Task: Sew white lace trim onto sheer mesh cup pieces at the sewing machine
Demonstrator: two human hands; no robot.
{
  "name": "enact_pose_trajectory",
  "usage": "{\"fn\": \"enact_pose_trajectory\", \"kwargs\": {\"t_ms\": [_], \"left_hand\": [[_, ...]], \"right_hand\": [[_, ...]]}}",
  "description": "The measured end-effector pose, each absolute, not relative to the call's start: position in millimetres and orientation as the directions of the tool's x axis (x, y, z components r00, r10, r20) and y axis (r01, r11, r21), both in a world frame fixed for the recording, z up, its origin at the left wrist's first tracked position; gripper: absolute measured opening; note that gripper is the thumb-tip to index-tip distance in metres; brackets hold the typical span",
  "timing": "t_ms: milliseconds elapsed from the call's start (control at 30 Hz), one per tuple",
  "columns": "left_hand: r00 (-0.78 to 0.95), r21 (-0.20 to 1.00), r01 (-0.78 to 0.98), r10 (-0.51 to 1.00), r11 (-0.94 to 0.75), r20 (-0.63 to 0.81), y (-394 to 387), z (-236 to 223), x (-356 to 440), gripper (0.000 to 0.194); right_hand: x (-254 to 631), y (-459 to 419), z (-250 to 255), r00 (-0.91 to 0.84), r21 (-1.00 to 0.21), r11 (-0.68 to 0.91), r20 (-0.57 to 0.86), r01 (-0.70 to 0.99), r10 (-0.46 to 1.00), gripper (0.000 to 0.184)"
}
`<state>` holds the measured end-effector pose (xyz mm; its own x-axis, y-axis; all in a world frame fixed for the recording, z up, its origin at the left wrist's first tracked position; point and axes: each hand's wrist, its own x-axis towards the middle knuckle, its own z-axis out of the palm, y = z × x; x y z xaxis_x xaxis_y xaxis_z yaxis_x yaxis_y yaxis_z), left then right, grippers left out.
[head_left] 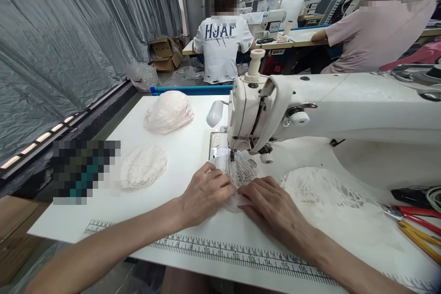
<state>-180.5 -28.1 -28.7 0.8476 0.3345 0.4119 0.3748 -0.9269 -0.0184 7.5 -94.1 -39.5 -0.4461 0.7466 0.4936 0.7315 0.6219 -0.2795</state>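
Note:
A piece of white lace fabric [237,171] lies under the presser foot of the white sewing machine [253,110]. My left hand [208,193] grips its left side with curled fingers, just in front of the needle. Close beside it, my right hand [272,202] has its fingers bent over the near right part of the same lace, thumb tucked below. The fingertips of the two hands almost meet. A sheer edge of the lace shows beneath them, and the rest of what they pinch is hidden.
Left on the white table [186,156] sit a pale bundle [170,112] and a flat lace piece [143,168]. More lace [324,188] lies right, near red-handled [420,213] and yellow-handled tools [418,239]. A printed ruler [237,255] runs along the front. Other people sit ahead.

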Motion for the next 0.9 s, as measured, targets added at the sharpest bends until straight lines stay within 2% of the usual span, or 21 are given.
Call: {"fn": "enact_pose_trajectory", "kwargs": {"t_ms": [167, 367, 667, 900], "left_hand": [[0.835, 0.01, 0.363, 0.33, -0.932, 0.44, -35, -31, -188, 0.015], [0.828, 0.0, 0.308, 0.268, -0.951, 0.493, -40, -24, -190, 0.015], [0.875, -0.018, 0.245, 0.214, -0.969, 0.434, -40, -30, -193, 0.018], [0.877, -0.002, 0.289, 0.264, -0.957, 0.403, -47, -25, -194, 0.019]], "right_hand": [[10, -98, -37, -0.469, -0.26, 0.612, 0.446, 0.747, 0.762, 0.015], [13, -101, -41, -0.495, -0.288, 0.653, 0.463, 0.701, 0.735, 0.016], [14, -100, -35, -0.594, -0.259, 0.727, 0.438, 0.636, 0.675, 0.02], [15, -100, -35, -0.649, -0.223, 0.753, 0.395, 0.62, 0.651, 0.022]]}}
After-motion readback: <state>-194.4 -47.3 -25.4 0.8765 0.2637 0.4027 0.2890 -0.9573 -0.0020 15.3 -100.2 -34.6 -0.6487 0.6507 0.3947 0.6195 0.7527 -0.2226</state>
